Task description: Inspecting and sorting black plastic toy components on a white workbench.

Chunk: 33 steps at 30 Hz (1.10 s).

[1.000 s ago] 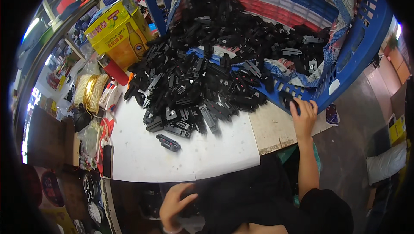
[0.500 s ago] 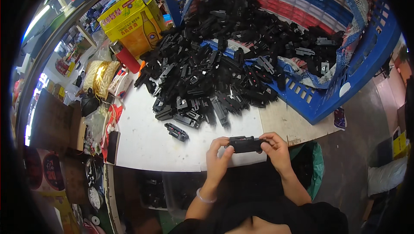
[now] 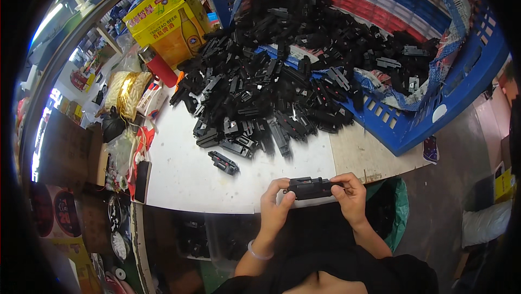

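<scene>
Between my two hands, just over the table's near edge, I hold a small black plastic part (image 3: 310,188) lengthwise. My left hand (image 3: 275,203) is closed on its left end, thumb in front and fingers behind. At the other end, my right hand (image 3: 350,196) pinches it between thumb and fingers. A single black part (image 3: 223,163) with a bit of red lies apart on the white tabletop (image 3: 179,185). Beyond it spreads a large heap of similar black parts (image 3: 255,93), some with grey or red pieces. The exact kind of these parts I cannot make out.
A tipped blue plastic crate (image 3: 391,131) with a striped woven sack (image 3: 380,4) holds more parts at the back right. At the left stand a yellow carton (image 3: 168,28), a red flask (image 3: 160,68) and a roll of cord (image 3: 126,96). A green bag (image 3: 400,207) hangs below the table's right side.
Both hands have come slightly lower and nearer with the black part, which looks turned a little. The right thumb has shifted on its end. The view has moved slightly.
</scene>
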Motion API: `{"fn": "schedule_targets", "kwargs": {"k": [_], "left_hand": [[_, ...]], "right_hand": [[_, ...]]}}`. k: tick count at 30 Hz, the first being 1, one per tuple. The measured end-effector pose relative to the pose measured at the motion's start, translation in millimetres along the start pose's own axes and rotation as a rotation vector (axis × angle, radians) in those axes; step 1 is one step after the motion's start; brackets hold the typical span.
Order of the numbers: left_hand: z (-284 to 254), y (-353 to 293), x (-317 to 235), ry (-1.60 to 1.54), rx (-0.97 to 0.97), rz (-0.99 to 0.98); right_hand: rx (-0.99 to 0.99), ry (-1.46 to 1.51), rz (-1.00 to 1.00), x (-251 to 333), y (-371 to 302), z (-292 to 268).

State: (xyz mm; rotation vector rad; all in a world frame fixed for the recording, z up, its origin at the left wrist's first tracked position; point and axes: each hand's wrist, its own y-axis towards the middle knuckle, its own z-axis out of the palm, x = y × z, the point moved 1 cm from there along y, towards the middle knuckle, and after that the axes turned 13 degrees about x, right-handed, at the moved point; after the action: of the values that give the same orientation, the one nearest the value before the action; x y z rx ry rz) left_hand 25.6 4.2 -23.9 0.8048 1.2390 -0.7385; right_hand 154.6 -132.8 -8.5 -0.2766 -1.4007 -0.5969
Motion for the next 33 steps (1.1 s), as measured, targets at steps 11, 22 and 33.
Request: {"fn": "schedule_targets", "kwargs": {"k": [11,22,33], "left_hand": [[-27.2,4.9,-19.8,0.715,-0.047,0.058],[-46.9,99.3,-12.6,1.899,0.304,0.546],[15.8,-9.9,5.9,1.576,-0.144,0.706]], "right_hand": [[0.335,-1.154,0.681,71.2,-39.2,-113.5],[0.585,-1.058,0.155,23.9,-10.3,-35.0],[0.117,0.374,0.298,-27.7,10.5,24.2]]}}
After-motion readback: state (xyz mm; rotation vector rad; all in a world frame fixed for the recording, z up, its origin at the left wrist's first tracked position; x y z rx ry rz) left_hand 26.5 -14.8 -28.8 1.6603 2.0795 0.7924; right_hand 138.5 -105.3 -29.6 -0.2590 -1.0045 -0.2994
